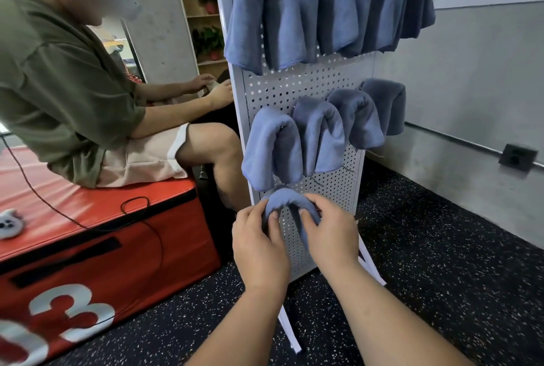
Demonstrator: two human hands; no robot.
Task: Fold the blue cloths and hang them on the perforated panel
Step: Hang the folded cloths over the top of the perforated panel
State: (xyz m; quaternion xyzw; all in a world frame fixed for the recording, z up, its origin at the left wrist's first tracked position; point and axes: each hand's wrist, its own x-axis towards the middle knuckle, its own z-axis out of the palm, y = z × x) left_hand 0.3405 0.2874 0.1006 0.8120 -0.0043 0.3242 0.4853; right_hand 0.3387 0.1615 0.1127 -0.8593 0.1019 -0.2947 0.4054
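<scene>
A white perforated panel (332, 83) stands upright in front of me. Several folded blue cloths (326, 6) hang along its top row, and several more (321, 133) hang along a middle row. Low on the panel, a folded blue cloth (290, 200) arches over what seems to be a hook, which is hidden. My left hand (259, 245) grips its left side, thumb in front. My right hand (329, 233) grips its right side. Both hands hold the cloth against the panel.
A person in a green shirt (64, 77) sits on a red padded box (97, 236) to the left, close to the panel's edge. The panel's white feet (290, 333) stand on dark speckled floor. A grey wall with an outlet (516, 156) is on the right.
</scene>
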